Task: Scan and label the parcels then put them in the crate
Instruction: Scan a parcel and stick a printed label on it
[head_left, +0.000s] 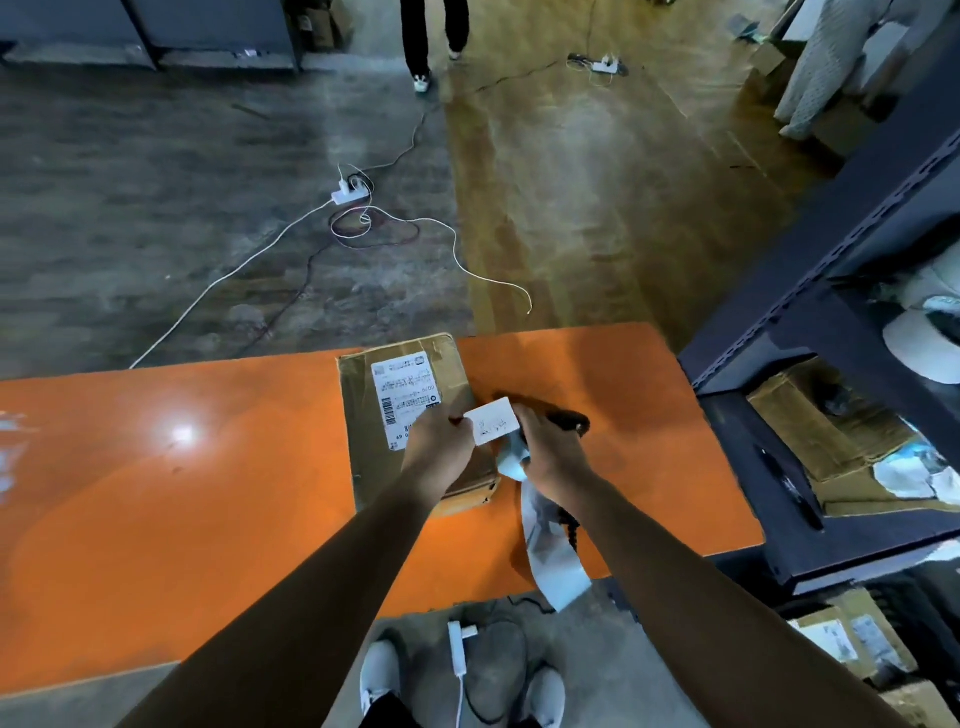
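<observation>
A flat brown cardboard parcel (363, 415) with a printed white shipping label (402, 395) lies on the orange table (182, 493). Over its right edge my left hand (436, 452) pinches the left side of a small white label (493, 420). My right hand (550, 457) holds the label's right side together with a roll of pale backing strip (550, 561) that trails down over the table's front edge. A black handheld device (566, 418), likely the scanner, lies just beyond my right hand, partly hidden by it.
A dark metal shelf rack (831, 291) stands right of the table, with cardboard boxes (810, 426) inside. Cables and a power strip (350, 192) lie on the floor beyond the table. A person's legs (426, 41) are at the far top.
</observation>
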